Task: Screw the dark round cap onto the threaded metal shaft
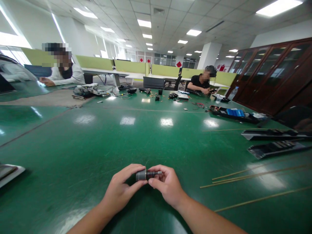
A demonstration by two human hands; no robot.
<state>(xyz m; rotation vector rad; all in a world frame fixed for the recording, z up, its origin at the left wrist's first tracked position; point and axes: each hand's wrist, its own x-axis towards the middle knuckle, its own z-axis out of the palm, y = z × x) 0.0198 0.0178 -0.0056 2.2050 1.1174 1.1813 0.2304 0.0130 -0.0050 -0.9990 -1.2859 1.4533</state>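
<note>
Both of my hands hold one small metal part (140, 175) just above the green table, near its front middle. It has a smooth grey cylindrical body on the left and a dark, ribbed shaft ending in a thin silvery tip on the right; its exact kind is not clear. My left hand (119, 187) pinches the grey body between thumb and fingers. Around the shaft, the thumb and fingers of my right hand (168, 185) are closed, with the silvery tip showing between them. The part lies roughly level, and fingers cover some of it.
Several thin brass-coloured rods (234, 178) lie on the green table (97, 143) to the right. Beyond them are dark metal channels (280, 149) and a black tray (219, 112) with blue packs. A white-edged object (11, 172) sits at left. Two people sit across the table.
</note>
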